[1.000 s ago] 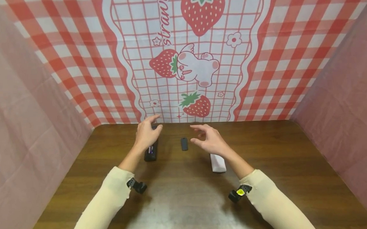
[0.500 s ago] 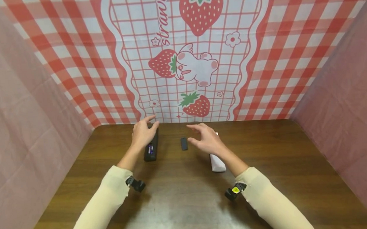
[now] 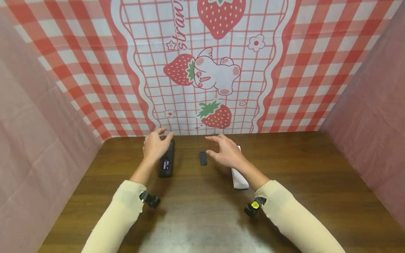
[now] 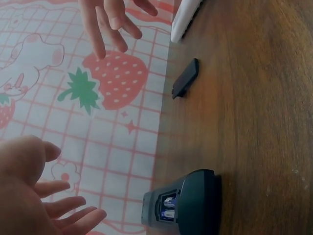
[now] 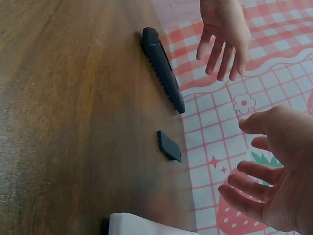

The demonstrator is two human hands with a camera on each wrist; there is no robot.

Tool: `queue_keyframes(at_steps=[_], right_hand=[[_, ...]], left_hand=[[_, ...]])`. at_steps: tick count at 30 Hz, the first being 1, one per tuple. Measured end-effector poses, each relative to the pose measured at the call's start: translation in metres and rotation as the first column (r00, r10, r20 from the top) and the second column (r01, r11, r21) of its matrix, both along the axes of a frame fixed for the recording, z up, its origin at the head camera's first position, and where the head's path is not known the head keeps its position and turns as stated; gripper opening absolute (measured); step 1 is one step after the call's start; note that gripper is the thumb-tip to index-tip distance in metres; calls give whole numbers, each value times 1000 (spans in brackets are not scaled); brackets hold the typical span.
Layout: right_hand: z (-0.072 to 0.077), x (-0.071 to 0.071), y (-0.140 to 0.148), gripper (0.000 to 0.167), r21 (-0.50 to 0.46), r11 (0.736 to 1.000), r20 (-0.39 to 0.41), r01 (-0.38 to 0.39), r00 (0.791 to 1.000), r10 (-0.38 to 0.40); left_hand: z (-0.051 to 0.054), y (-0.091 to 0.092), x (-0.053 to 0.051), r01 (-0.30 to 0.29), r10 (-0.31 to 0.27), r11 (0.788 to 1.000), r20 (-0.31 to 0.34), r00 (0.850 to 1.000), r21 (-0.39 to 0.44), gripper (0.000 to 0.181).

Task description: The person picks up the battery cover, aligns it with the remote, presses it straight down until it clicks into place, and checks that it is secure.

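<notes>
Loosely spread and empty, the left hand (image 3: 155, 146) partly hides a black oblong remote (image 3: 168, 166); the right hand (image 3: 228, 152), a white oblong object (image 3: 239, 179).

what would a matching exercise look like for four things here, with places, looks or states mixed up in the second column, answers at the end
Column 1
1. Long black plastic device
2. Small dark rectangular plastic piece
3. Long white object
4. Red-and-white printed fabric backdrop

Column 2
A. Farthest right of the three things lying on the brown wooden table
B. Shows red strawberry pictures
C. Has purplish cylindrical batteries exposed
D. Lies between two longer things

Right pairs: 1-C, 2-D, 3-A, 4-B
</notes>
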State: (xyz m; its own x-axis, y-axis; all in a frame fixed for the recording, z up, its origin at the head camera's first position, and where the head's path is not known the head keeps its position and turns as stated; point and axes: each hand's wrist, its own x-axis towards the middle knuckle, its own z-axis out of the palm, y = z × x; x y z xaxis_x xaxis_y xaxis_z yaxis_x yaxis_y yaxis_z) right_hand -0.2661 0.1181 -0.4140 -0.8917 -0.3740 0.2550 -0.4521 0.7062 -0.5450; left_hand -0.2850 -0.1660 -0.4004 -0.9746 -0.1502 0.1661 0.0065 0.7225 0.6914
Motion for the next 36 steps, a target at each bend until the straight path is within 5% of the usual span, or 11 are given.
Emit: queue_keyframes(at_steps=[22,31,34,36], right_hand=[[5,-11,-13,56,116,993,31,28,999,-31],[1,-18,-19,55,145,989,75,38,996,-49],[-2,-20,-21,55,159,986,80,42,995,-56],[-3,-22,-23,55,167,985,85,46,995,-61]], left_hand=[[-6,-6,-5,-47,56,996,113,992,-79,60],[-11,-5,-6,-22,31,997,127,991,-70,61],[-19,-10,-15,1,6,999,133,991,-49,62],[-38,-18,-33,-5,13,998,123,992,-63,64]])
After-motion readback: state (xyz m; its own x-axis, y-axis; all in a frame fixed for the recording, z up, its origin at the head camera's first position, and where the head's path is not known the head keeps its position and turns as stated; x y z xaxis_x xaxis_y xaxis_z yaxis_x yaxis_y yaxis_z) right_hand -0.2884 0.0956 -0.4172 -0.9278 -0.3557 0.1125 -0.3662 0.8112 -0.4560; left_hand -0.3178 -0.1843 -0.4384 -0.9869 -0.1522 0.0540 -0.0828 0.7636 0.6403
